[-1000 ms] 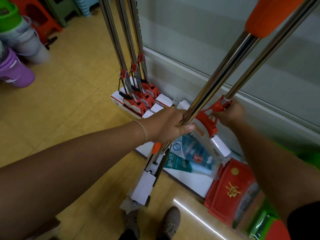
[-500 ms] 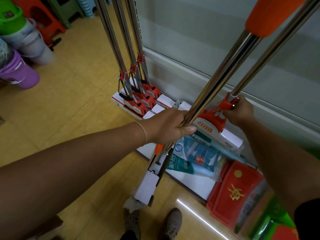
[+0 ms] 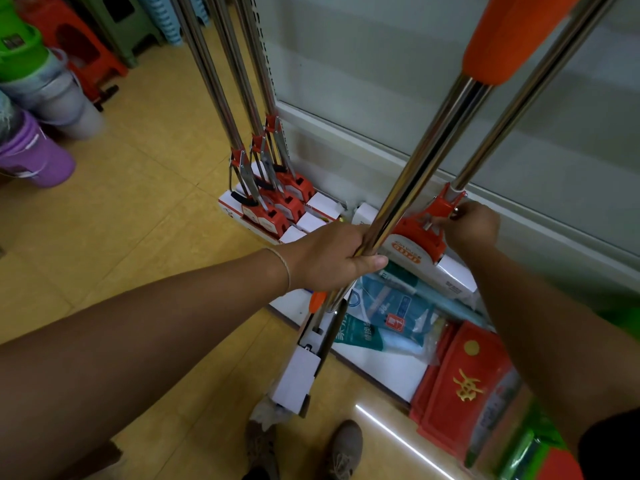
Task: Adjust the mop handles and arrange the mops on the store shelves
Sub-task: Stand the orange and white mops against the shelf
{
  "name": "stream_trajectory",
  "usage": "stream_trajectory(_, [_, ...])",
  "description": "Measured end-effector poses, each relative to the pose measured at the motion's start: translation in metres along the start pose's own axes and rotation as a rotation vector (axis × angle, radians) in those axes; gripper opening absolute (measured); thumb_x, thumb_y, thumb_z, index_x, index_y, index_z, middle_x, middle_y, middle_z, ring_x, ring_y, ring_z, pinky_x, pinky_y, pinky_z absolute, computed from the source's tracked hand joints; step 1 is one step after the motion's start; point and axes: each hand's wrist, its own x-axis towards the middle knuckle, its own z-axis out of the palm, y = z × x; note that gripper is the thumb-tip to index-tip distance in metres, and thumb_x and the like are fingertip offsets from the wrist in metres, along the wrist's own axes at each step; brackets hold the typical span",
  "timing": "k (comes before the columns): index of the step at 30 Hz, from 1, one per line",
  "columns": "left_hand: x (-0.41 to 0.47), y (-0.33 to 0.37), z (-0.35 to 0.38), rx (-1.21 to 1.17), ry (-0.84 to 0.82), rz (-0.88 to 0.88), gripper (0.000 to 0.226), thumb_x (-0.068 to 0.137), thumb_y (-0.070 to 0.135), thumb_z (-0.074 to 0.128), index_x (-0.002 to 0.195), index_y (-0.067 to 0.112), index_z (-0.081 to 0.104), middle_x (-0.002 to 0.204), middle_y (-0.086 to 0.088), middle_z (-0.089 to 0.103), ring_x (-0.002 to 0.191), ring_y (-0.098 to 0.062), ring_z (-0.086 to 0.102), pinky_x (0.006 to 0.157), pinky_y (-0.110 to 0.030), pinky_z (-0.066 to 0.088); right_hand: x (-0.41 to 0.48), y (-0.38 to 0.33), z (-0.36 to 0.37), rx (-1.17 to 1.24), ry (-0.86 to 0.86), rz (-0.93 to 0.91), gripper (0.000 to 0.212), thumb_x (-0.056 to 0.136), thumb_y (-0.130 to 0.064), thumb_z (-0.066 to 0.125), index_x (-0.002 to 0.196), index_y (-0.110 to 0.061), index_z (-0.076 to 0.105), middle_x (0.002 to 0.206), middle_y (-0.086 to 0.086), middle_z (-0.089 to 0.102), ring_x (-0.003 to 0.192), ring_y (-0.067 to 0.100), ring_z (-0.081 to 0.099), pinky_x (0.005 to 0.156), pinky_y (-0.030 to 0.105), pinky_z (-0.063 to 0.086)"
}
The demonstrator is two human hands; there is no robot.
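Left hand [image 3: 332,258] wrapped tight around a steel mop handle [image 3: 426,161], thumb on the near side, thin bracelet [image 3: 282,268] on the wrist. That handle tilts up to the right into an orange grip sleeve [image 3: 509,39] at the top; its lower end runs down past an orange lever [image 3: 317,301] to a mop head in a white cardboard sleeve [image 3: 299,377] resting on the yellow tiled floor [image 3: 121,237], just in front of the shelf's front edge and just above the person's two shoes [image 3: 301,448]. Right hand [image 3: 471,226] is closed on the orange bracket [image 3: 441,207] at the base of a second steel handle [image 3: 509,109], fingers pinched at the hinge; exact finger contact is blurred. This second mop's orange head [image 3: 412,245] with white packaging [image 3: 450,280] sits on the white bottom shelf [image 3: 388,368], toward the back edge near the grey back panel [image 3: 398,81]. The hands are apart, each on its own mop. On the shelf near its front edge, under the left-hand handle, lie teal and blue plastic packets [image 3: 388,317]; to the right, red flat packs with a gold character [image 3: 464,382] and green items at the right corner, blurred. At the shelf's left end three more mops [image 3: 273,202] stand upright side by side, orange heads down, handles rising out of view. Far left on the floor: stacked buckets [image 3: 38,98], purple at the bottom, and plastic stools [image 3: 93,39] behind.
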Motion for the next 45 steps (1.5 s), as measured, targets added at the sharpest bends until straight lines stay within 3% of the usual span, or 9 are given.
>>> stream_trajectory(7, [0.007,0.005,0.002,-0.048,-0.035,-0.033,0.023,0.099,0.034,0.053,0.083,0.018,0.051,0.071,0.011,0.049,0.066,0.007,0.052,0.066,-0.013,0.036,-0.054,-0.007,-0.008,0.218,0.028,0.113,0.052,0.088,-0.024,0.072,0.133,-0.012,0.048,0.113,0.0,0.059,0.106,0.025,0.063,0.09,0.04,0.055])
stream_trajectory(11, [0.018,0.007,0.007,-0.066,-0.038,-0.077,0.028,0.097,0.04,0.055,0.091,0.013,0.059,0.077,0.009,0.056,0.074,0.0,0.056,0.071,-0.02,0.041,-0.124,-0.012,-0.004,0.252,-0.196,-0.045,0.039,0.087,-0.004,0.067,0.124,-0.012,0.057,0.101,0.001,0.062,0.084,0.01,0.061,0.062,0.013,0.047])
stream_trajectory(15, [0.026,0.015,0.013,-0.073,0.005,-0.071,0.024,0.096,0.038,0.057,0.099,0.015,0.065,0.093,0.001,0.066,0.092,-0.013,0.063,0.087,-0.033,0.05,-0.178,-0.019,0.012,0.365,-0.38,-0.133,0.044,0.067,-0.017,0.07,0.11,-0.019,0.061,0.1,0.003,0.066,0.09,0.014,0.063,0.074,0.026,0.056])
stream_trajectory(20, [0.038,0.023,0.023,-0.055,0.057,-0.114,0.022,0.094,0.04,0.058,0.095,0.019,0.065,0.093,0.001,0.067,0.092,-0.016,0.063,0.091,-0.04,0.051,-0.2,-0.03,0.027,0.409,-0.229,-0.172,0.043,0.074,-0.02,0.083,0.102,-0.029,0.052,0.092,-0.013,0.066,0.079,-0.006,0.063,0.064,0.011,0.05])
stream_trajectory(25, [0.046,0.032,0.035,-0.117,0.153,-0.138,0.025,0.095,0.034,0.059,0.092,0.009,0.065,0.087,-0.005,0.067,0.088,-0.019,0.063,0.089,-0.041,0.052,-0.18,-0.027,0.05,0.3,-0.049,-0.124,0.057,0.07,-0.051,0.064,0.121,-0.026,0.052,0.11,-0.002,0.063,0.098,0.014,0.063,0.079,0.039,0.058])
stream_trajectory(29, [0.05,0.041,0.042,-0.156,0.201,-0.144,0.02,0.096,0.032,0.058,0.087,0.014,0.062,0.081,0.002,0.064,0.085,-0.015,0.062,0.084,-0.034,0.049,-0.167,-0.023,0.05,0.248,0.004,-0.141,0.054,0.079,-0.046,0.05,0.125,-0.019,0.053,0.109,0.002,0.065,0.099,0.017,0.063,0.08,0.037,0.057])
stream_trajectory(35, [0.057,0.043,0.046,-0.11,0.291,-0.156,0.028,0.096,0.039,0.058,0.07,0.036,0.046,0.07,0.018,0.051,0.08,-0.014,0.057,0.078,-0.028,0.045,-0.155,-0.018,0.048,0.152,-0.032,-0.174,0.024,0.087,-0.023,0.062,0.11,-0.015,0.061,0.093,0.001,0.069,0.083,0.017,0.064,0.053,0.011,0.03])
stream_trajectory(39, [0.069,0.041,0.04,-0.07,0.255,-0.134,0.029,0.094,0.043,0.059,0.069,0.036,0.046,0.066,0.017,0.05,0.079,-0.015,0.059,0.076,-0.028,0.046,-0.146,-0.017,0.035,0.216,-0.04,-0.183,0.03,0.084,-0.011,0.069,0.112,-0.012,0.059,0.093,-0.003,0.067,0.078,0.005,0.055,0.054,0.004,0.034])
stream_trajectory(45, [0.091,0.033,0.032,-0.044,0.133,-0.084,0.026,0.088,0.05,0.063,0.089,0.025,0.068,0.086,0.004,0.07,0.083,-0.013,0.065,0.076,-0.026,0.049,-0.135,-0.016,0.025,0.209,-0.023,-0.14,0.035,0.082,-0.014,0.071,0.115,-0.01,0.059,0.097,0.002,0.07,0.089,0.018,0.066,0.07,0.028,0.054])
